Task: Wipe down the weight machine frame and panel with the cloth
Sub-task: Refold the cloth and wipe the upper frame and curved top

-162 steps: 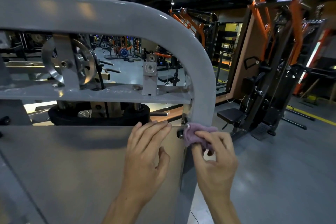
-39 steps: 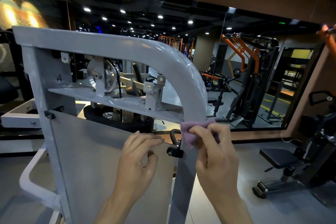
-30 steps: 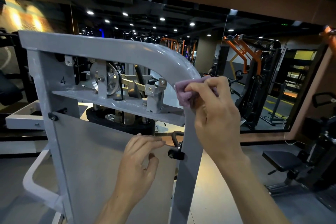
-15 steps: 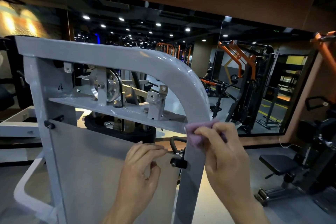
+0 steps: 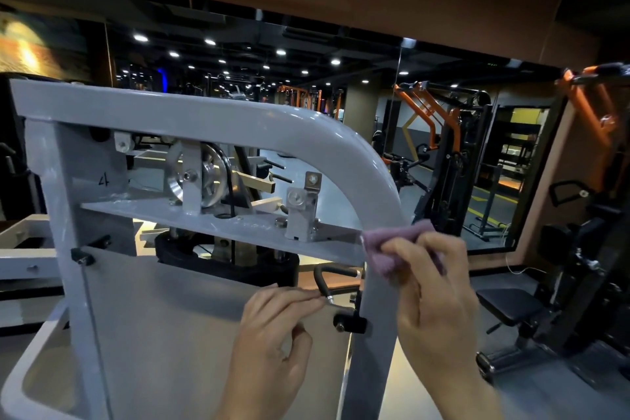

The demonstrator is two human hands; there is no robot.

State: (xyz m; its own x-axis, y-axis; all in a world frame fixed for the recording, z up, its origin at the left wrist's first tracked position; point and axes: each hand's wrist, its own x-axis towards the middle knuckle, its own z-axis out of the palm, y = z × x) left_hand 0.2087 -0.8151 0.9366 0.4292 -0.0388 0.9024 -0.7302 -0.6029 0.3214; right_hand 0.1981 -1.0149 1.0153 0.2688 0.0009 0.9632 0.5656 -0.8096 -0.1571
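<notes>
We see the right hand [image 5: 433, 297] pinching a purple cloth [image 5: 392, 245] against the grey frame [image 5: 358, 153], just below its curved corner. The left hand [image 5: 272, 344] rests on the top edge of the flat grey panel [image 5: 177, 334], fingers straight and close together. Behind the frame sits a metal pulley [image 5: 204, 181]. Beyond lie a dim gym, orange machines [image 5: 429, 119], ceiling spotlights and a black bench [image 5: 511, 303].

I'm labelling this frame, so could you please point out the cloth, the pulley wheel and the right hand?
cloth [image 5: 385, 242], head view, on the pink fold left of the fingers.
pulley wheel [image 5: 209, 181], head view, on its silver face right of the bracket.
right hand [image 5: 433, 286], head view, on the back of the hand.
</notes>
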